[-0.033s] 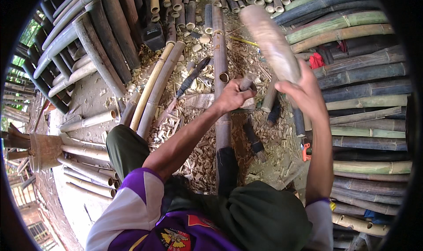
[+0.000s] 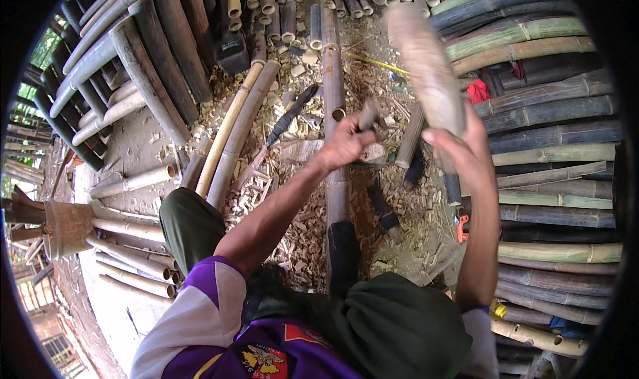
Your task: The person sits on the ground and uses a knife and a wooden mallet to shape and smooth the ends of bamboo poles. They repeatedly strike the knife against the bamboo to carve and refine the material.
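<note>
My left hand (image 2: 346,146) is closed round a chisel (image 2: 368,115). Its short round handle sticks up above my fist, and its blade is hidden. Under that hand a long brown bamboo pole (image 2: 331,79) runs away from me, with a round hole cut just beyond my fingers. To the right, my right hand (image 2: 460,142) grips the lower end of a thick pale wooden mallet (image 2: 427,72). The mallet is raised, apart from the chisel, and blurred by motion. A wooden block (image 2: 299,152) lies beneath the pole.
Wood chips (image 2: 283,206) cover the ground. Two bamboo poles (image 2: 243,126) and a dark-wrapped tool (image 2: 293,114) lie left. Right are a bamboo piece (image 2: 409,139), a yellow tape (image 2: 379,64), an orange-handled tool (image 2: 461,227) and stacked bamboo (image 2: 552,159).
The mallet has swung a little to the right and stands more upright. My left hand and the chisel have shifted slightly left.
</note>
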`<state>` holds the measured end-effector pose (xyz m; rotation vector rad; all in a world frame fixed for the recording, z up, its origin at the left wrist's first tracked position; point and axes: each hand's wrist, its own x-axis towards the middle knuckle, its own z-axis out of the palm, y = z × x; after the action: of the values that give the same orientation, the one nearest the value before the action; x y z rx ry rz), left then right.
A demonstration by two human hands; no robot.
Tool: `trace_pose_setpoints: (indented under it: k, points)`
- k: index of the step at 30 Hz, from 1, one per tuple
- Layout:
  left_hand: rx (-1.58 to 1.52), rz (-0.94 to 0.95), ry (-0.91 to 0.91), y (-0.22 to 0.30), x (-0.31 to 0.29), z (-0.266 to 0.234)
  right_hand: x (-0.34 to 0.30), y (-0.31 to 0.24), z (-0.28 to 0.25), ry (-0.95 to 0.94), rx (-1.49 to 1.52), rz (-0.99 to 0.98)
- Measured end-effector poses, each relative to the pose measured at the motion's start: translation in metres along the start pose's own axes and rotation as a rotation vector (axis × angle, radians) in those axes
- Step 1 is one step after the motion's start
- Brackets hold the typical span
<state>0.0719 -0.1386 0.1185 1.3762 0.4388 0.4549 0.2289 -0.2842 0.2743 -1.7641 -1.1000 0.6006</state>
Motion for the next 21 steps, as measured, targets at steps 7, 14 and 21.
trace_pose_setpoints:
  k: [7,14,21]
  points:
    - [0.445,0.276,-0.404,-0.015,-0.075,0.037,-0.179,0.063,0.02,0.306,0.588,0.538]
    - [0.672,0.471,-0.494,-0.065,-0.124,0.037,-0.232,0.068,0.054,0.251,0.531,0.775]
    - [0.633,0.488,-0.439,-0.064,-0.124,0.029,-0.233,0.037,0.066,0.336,0.536,0.831]
